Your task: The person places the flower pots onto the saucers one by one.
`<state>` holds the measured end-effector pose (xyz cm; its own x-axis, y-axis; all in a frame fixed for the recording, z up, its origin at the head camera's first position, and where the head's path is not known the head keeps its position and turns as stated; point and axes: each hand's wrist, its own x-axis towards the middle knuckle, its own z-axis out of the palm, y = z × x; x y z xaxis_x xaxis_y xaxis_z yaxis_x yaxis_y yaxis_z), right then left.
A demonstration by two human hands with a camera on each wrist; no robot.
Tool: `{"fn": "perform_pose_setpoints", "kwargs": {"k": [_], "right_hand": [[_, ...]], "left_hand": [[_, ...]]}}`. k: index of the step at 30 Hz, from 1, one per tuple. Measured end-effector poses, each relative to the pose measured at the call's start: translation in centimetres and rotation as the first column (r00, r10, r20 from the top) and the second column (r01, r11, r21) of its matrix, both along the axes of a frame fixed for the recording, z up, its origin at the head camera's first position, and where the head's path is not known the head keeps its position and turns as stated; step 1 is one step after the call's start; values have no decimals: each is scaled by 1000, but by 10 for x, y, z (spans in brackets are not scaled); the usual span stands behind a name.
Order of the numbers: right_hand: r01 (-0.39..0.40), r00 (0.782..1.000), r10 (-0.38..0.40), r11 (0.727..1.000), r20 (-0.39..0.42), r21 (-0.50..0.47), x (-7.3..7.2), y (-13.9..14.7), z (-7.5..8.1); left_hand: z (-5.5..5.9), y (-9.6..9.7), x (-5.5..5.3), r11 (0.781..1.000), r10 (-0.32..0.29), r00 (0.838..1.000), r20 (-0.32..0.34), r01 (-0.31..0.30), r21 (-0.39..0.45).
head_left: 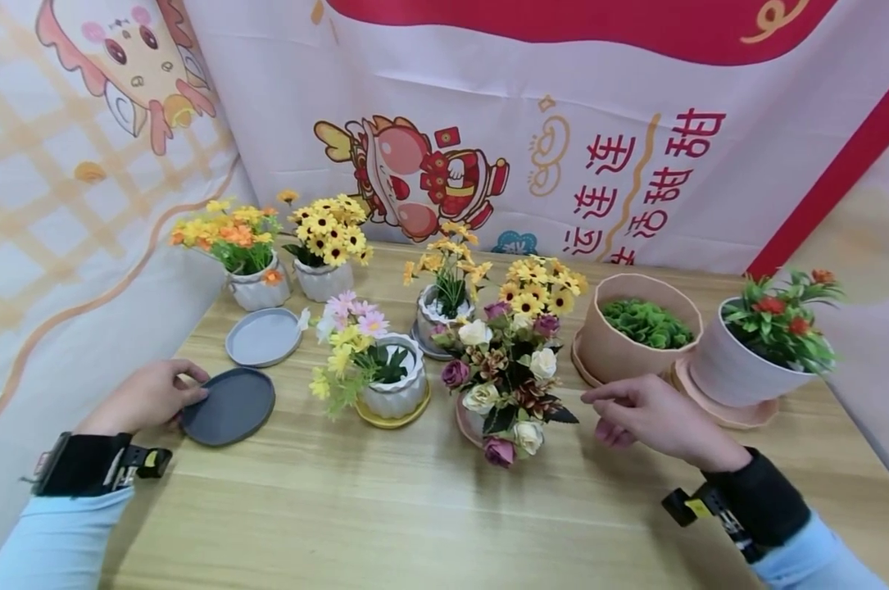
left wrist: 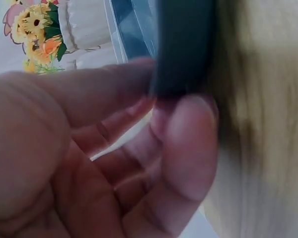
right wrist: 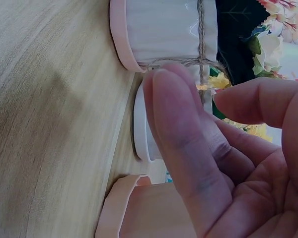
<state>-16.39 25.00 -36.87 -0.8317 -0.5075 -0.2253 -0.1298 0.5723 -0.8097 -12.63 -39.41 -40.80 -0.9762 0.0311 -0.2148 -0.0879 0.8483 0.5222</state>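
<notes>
My left hand pinches the left rim of a round dark grey plant saucer; in the left wrist view the saucer's edge sits between thumb and fingers. A light grey saucer lies just behind it. My right hand hovers over the table, fingers loosely bent with nothing in them. It is to the right of a pot of purple and white roses. In the right wrist view, that pot's white side shows twine and a pink saucer under it.
Two flower pots without visible saucers stand at the back left. A white pot on a yellow saucer is mid-table. On the right are a peach pot of greenery and a tilted white pot. A cloth backdrop hangs behind.
</notes>
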Motion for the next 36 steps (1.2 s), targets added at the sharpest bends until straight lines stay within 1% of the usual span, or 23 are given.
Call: {"fn": "perform_pose_setpoints", "kwargs": {"k": [5,7,9,11,13,16,18,20,22,25,28,31,32,33,36], "right_hand": [[3,1000,-3,1000,9,-5,1,1,2],[8,1000,-8,1000,13,-14,2,2,2],[12,1000,-12,1000,11,-27,3,4,3],[19,1000,-19,999,4,-38,3,5,5],[27,1000,-27,998,-7,-51,4,5,8],[55,998,-56,996,-14,-67,5,4,14],[70,997,-73,995,-30,-77,6,3,18],[82,995,-87,993,-57,-88,7,1,23],[102,990,-112,989,-89,-102,8,-2,28],[143,978,-161,981,-132,-133,10,-5,38],[182,964,-211,968,-163,-173,14,-10,50],[209,949,-248,957,-193,-200,17,-16,63],[217,945,-258,955,-203,-204,18,-18,67],[223,940,-266,953,-214,-206,19,-20,71],[245,924,-291,948,-247,-200,22,-24,82]], "left_hand": [[0,4,4,994,-34,997,75,26,107],[3,7,5,990,-42,995,87,30,135],[10,12,7,990,-41,998,55,34,135],[21,17,11,992,-28,1000,6,27,127],[36,24,16,993,2,999,-54,4,117],[62,39,23,990,50,989,-138,-31,138],[79,53,24,986,73,980,-184,-44,159],[100,69,24,981,81,972,-218,-40,189],[120,89,19,982,66,967,-248,-19,186],[149,126,6,985,5,959,-284,44,164],[170,170,-8,981,-69,948,-310,121,154],[185,216,-19,963,-151,941,-304,210,171],[188,231,-22,955,-174,942,-287,233,185],[191,246,-25,949,-198,941,-274,255,188],[195,284,-31,927,-272,930,-246,322,192]]}}
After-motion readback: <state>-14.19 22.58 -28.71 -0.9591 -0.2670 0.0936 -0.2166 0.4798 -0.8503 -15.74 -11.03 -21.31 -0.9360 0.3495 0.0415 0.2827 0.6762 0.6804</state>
